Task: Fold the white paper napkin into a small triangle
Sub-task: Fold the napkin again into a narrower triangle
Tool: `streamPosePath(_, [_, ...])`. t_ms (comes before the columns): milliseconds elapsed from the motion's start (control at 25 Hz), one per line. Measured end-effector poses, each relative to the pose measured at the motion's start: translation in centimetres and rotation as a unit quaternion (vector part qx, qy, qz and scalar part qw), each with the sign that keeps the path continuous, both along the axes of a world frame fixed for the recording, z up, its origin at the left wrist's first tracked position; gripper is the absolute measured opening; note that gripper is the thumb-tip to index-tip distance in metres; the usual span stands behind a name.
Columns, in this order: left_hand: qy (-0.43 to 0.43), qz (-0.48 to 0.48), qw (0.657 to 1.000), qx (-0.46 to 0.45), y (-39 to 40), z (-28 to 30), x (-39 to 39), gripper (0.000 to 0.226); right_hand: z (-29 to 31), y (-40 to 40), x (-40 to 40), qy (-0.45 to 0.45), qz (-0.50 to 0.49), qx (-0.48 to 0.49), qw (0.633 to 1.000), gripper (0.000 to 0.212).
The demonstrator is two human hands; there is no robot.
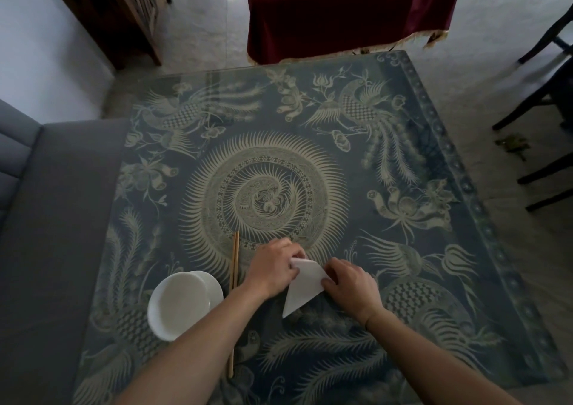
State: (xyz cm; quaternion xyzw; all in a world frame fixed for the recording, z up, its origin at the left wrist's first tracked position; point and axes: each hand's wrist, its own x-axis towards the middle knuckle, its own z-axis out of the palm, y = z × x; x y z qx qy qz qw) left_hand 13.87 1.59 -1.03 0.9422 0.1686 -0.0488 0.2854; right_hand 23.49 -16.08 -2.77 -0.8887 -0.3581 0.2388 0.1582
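Both hands are on the napkin: my left hand [273, 268] curls over its far corner and pinches it, while my right hand [350, 283] presses the right-hand edge with bent fingers; I cannot tell whether that thumb is tucked under the paper. To crease well, I would line the edges up first, then run a fingertip along the fold. On the patterned table [434, 249], the white paper napkin [305, 286] lies between the hands, already a triangle pointing toward me. Left of it sit the chopsticks [234, 268] and white bowl [183, 304].
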Motion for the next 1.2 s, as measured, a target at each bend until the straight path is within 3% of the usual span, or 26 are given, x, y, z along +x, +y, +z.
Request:
streamPosePath(80, [-0.022, -0.004, 0.999, 0.027, 0.1, 0.2, -0.2, 0.011, 0.0, -0.1, -0.1, -0.022, 0.001, 0.01, 1.0, 0.013])
streamPosePath(360, [-0.081, -0.021, 0.995, 0.059, 0.3, 0.6, 0.1, 0.02, -0.2, -0.1, 0.0, -0.05, 0.004, 0.019, 0.999, 0.01])
streamPosePath(640, [-0.07, 0.047, 0.996, 0.001, 0.6, 0.2, -0.7, 0.013, -0.5, -0.8, 0.2, -0.06, 0.002, 0.045, 0.997, 0.016])
streamPosePath(920, [-0.083, -0.043, 0.994, 0.054, -0.2, -0.4, -3.5, 0.024, -0.8, -2.0, -0.2, -0.111, 0.07, 0.124, 0.984, 0.013])
streamPosePath(1200, [-0.083, -0.035, 0.994, 0.059, -0.9, -1.1, -5.0, 0.019, -0.8, -2.4, -0.4, -0.11, 0.079, 0.117, 0.984, 0.015])
